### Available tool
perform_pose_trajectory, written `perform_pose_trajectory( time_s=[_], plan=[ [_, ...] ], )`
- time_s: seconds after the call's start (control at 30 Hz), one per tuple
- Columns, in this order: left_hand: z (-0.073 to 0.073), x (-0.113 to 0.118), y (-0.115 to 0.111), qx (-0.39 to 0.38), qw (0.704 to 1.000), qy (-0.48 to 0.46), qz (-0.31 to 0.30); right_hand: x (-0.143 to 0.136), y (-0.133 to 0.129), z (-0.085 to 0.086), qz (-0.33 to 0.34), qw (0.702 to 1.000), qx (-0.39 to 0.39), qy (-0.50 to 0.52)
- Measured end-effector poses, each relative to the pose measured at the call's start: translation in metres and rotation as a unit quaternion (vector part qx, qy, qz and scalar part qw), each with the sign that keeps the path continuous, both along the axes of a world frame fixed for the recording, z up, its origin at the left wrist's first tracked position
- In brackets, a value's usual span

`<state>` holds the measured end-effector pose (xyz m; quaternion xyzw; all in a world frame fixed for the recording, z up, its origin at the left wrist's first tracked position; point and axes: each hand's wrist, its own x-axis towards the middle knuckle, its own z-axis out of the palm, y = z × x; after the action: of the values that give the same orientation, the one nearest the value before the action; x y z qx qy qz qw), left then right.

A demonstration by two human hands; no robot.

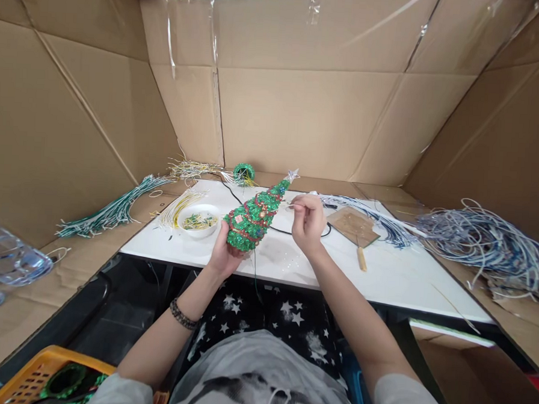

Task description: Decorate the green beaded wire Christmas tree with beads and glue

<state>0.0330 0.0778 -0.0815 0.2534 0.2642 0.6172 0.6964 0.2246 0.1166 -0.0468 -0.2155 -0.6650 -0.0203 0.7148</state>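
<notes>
1. Above the near edge of the bench (284, 269), the left hand (228, 251) grips a small green tinsel tree (255, 216) at its base; the tree leans, its clear star (292, 175) pointing away and to the right.
2. Just beside the tree's upper part, the right hand (309, 222) is raised, thumb and finger drawn into a narrow pinch. Something thin and pale shows at the fingertips, but I cannot tell what it is.
3. Around the tree run red garlands, with small ornaments among them; a thin dark strand (255, 270) hangs below it.
4. Left of the tree, a white bowl (198, 235) holds short green and yellow pieces (198, 221). Yellowish strands (174, 210) lie beside it.
5. Behind the tree, a green tinsel ring (243, 173) sits near the far edge, next to a bundle of white and yellow strands (194, 169).
6. To the right of the right hand lie a flat brown board (352, 223) with a wooden handle (361, 259) and a spread of blue and white strands (386, 223).
7. Farther out, green strands (115, 209) lie on cardboard at the left, and a large tangled bundle (498, 238) lies at the right.
8. At the lower left, an orange basket (54, 351) contains more green tinsel; cardboard walls (301, 107) enclose the bench.
</notes>
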Motion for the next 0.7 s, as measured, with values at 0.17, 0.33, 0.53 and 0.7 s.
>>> perform_pose_trajectory(
  time_s=[0.17,0.33,0.53,0.7],
  plan=[
    [0.004,0.001,-0.002,0.018,1.0,-0.002,-0.008,-0.008,-0.01,0.006,0.125,0.985,-0.114,0.045],
    [0.009,0.004,-0.006,0.025,0.999,-0.022,-0.007,-0.012,-0.014,0.014,0.18,0.967,-0.17,0.066],
    [0.006,0.003,-0.006,0.052,0.998,-0.028,-0.022,-0.014,-0.011,0.012,0.199,0.964,-0.162,0.065],
    [0.008,0.004,-0.008,0.061,0.997,-0.036,-0.021,-0.015,-0.01,0.009,0.223,0.961,-0.148,0.071]
  ],
)
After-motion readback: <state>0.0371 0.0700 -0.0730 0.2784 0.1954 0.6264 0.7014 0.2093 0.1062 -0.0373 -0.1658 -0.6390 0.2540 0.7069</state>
